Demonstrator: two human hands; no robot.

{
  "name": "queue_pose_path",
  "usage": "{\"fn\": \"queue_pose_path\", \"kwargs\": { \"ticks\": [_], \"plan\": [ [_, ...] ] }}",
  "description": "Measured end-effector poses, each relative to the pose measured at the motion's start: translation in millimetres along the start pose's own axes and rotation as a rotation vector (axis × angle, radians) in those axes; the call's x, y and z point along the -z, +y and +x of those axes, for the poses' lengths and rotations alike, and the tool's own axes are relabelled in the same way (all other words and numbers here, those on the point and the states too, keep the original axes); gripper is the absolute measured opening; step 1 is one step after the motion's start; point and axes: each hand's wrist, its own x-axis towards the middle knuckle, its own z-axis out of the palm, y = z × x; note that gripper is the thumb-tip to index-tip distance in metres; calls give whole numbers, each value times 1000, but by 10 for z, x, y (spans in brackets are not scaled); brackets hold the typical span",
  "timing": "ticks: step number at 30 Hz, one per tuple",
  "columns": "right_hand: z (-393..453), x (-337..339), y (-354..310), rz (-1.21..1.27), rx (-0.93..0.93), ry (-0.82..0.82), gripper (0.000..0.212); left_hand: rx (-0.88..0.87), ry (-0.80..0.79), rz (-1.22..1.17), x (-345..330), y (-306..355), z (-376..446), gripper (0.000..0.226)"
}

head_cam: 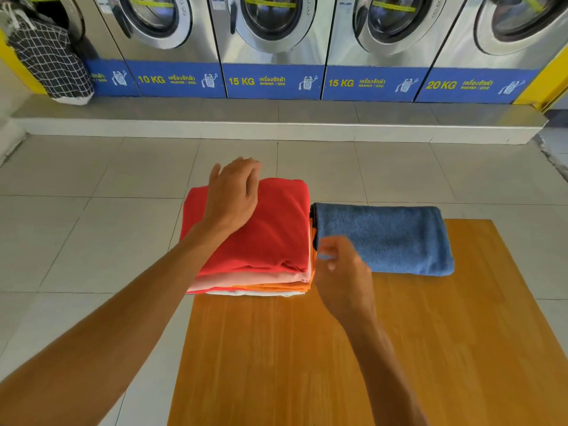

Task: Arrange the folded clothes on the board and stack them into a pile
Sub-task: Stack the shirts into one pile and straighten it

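Note:
A pile of folded clothes [276, 241] sits at the far left corner of the wooden board [307, 358], red on top, then pink, orange and white layers below. My left hand [232, 195] rests flat on the pile's far left part, fingers spread over its back edge. To the right of the pile lies a folded blue towel [387, 238], touching the pile's side. My right hand [338, 272] hovers at the pile's near right corner, blurred, fingers loosely curled, with nothing visibly held.
The board lies on a pale tiled floor [92, 226]. A row of steel washing machines [270, 41] on a raised step fills the back. A black-and-white checked laundry bag [49, 56] hangs at far left.

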Motion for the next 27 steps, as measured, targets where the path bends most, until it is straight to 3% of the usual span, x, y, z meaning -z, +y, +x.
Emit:
{"fn": "queue_pose_path", "kwargs": {
  "ticks": [3,6,8,10,12,15,20,23,27],
  "plan": [
    [248,-61,-357,-39,245,191,36,42,-95,99,56,31,-358,37],
    [648,-457,-602,-244,456,97,43,73,-226,183,14,-70,-550,49],
    [812,-711,-512,-474,446,-94,52,178,-303,180,35,-261,-564,51],
    [868,-832,-286,-567,407,-178,58,328,-381,176,90,-478,-522,52],
    [882,-835,-157,-599,399,-171,59,435,-421,168,175,-622,-446,57],
    [868,-802,-253,-659,361,-191,58,411,-382,80,365,-686,-307,50],
    [842,-869,-642,-661,149,-243,65,534,-374,71,523,-828,-141,41],
    [733,-1004,-624,-610,138,-173,63,699,-426,-117,534,-858,-156,37],
    [728,-949,-441,-594,172,-140,60,764,-366,-362,589,-939,-186,34]
  ]
}}
